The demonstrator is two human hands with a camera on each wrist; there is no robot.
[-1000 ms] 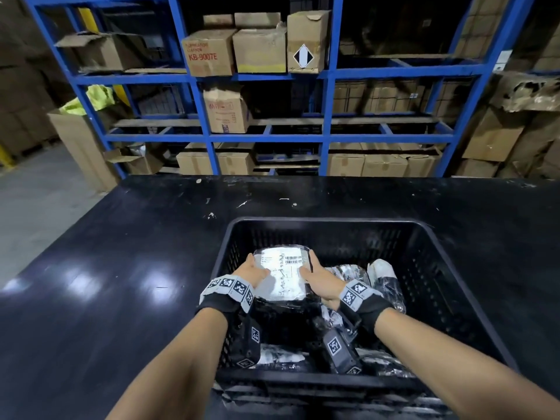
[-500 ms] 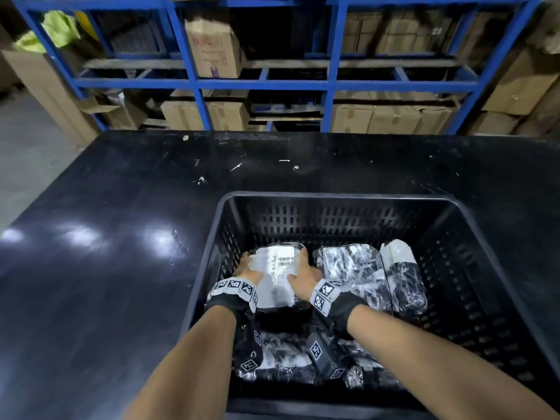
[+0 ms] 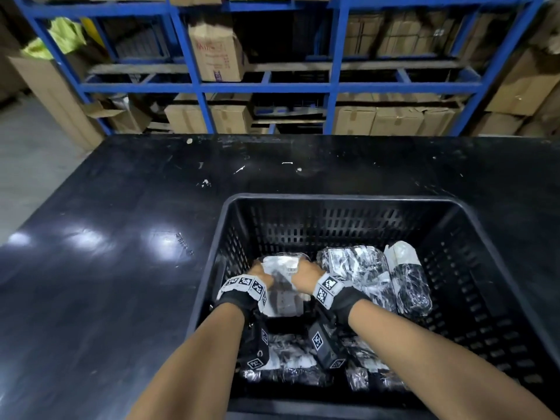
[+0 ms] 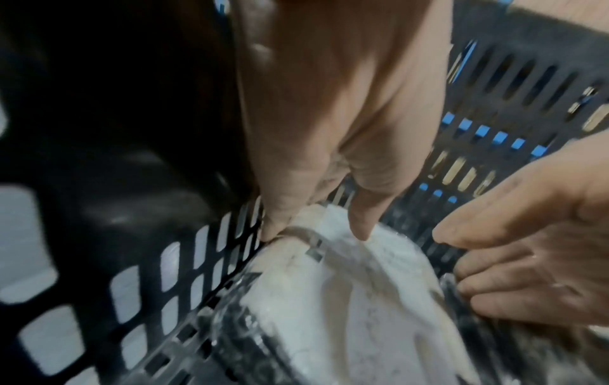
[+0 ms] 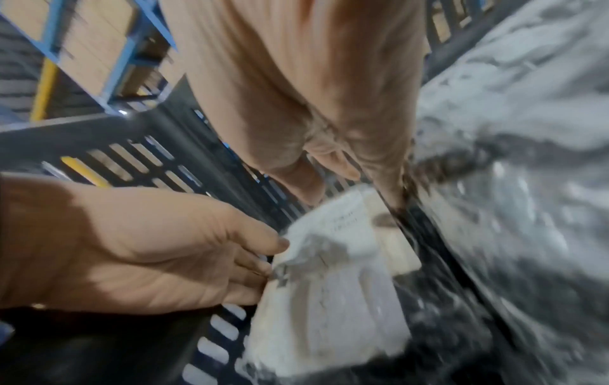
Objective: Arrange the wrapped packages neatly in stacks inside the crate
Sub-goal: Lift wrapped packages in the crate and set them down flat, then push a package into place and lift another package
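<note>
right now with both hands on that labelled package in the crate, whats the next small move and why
Probably ease the labelled package down and let go. The left hand and right hand hold its two sides, and it sits by the crate's left wall, beside a neighbouring package that already lies flat. It looks roughly lined up with that one, so little seems left except to settle it and release.

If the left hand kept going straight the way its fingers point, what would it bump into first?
Probably the crate's slatted far wall. The left hand holds the white package by its left edge, fingers pointing toward the far left corner. Only that wall shows beyond the fingertips, though depth is hard to judge.
</note>
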